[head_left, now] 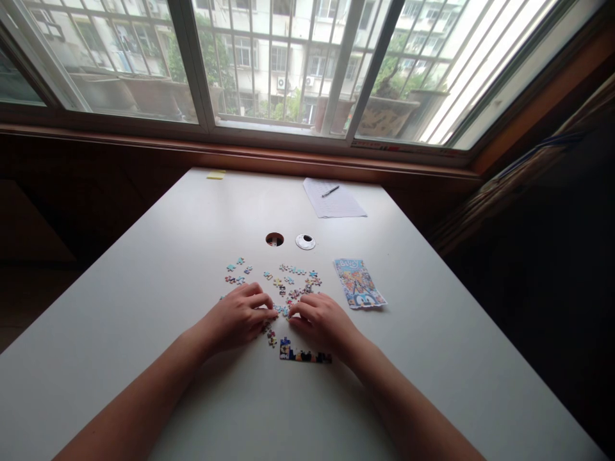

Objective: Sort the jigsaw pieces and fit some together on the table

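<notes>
Jigsaw puzzle pieces (296, 270) lie scattered over the middle of the white table. My left hand (245, 312) rests among them, fingers curled and fingertips pinched at the left end of some light-blue jigsaw pieces (281, 310). From the other side, my right hand (321, 318) closes its thumb and fingers on the right end of these pieces; the fingers partly hide them. Just below the hands lies a joined dark strip of puzzle (306, 358), with a corner rising at its left. A few loose pieces (272, 339) sit beside my left hand.
A picture sheet with bright cartoon figures (359, 283) lies right of the pieces. Farther back are a round hole (274, 239), its white cover (305, 241), paper (331, 203) with a pen (330, 191), and a yellow note (216, 174). Barred windows rise beyond the table's (144, 275) far edge.
</notes>
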Demonstrator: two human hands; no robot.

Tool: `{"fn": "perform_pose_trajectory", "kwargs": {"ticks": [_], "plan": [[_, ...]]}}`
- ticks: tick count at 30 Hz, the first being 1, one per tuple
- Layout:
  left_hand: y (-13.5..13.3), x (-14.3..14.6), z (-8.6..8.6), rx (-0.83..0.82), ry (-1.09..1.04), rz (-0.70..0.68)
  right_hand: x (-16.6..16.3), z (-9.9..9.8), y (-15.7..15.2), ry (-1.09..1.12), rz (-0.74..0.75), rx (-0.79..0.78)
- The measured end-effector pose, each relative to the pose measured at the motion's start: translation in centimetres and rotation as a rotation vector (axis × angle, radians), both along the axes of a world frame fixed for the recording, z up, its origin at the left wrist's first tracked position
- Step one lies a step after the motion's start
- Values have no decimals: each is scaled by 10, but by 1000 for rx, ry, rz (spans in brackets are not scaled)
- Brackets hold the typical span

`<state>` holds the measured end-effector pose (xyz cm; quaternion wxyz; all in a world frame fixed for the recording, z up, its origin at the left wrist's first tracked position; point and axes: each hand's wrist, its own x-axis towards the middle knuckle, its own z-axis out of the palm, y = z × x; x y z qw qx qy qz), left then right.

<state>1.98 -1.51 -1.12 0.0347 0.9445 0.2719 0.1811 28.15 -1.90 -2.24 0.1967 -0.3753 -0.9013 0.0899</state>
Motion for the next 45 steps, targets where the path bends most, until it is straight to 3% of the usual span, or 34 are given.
{"fn": "perform_pose_trajectory", "kwargs": {"ticks": [11,45], "plan": [[1,0,0,-8,5,-7,3,2,1,18,56,14],[2,-2,-3,-31,-24,-3,-1,0,0,-44,-9,12]]}}
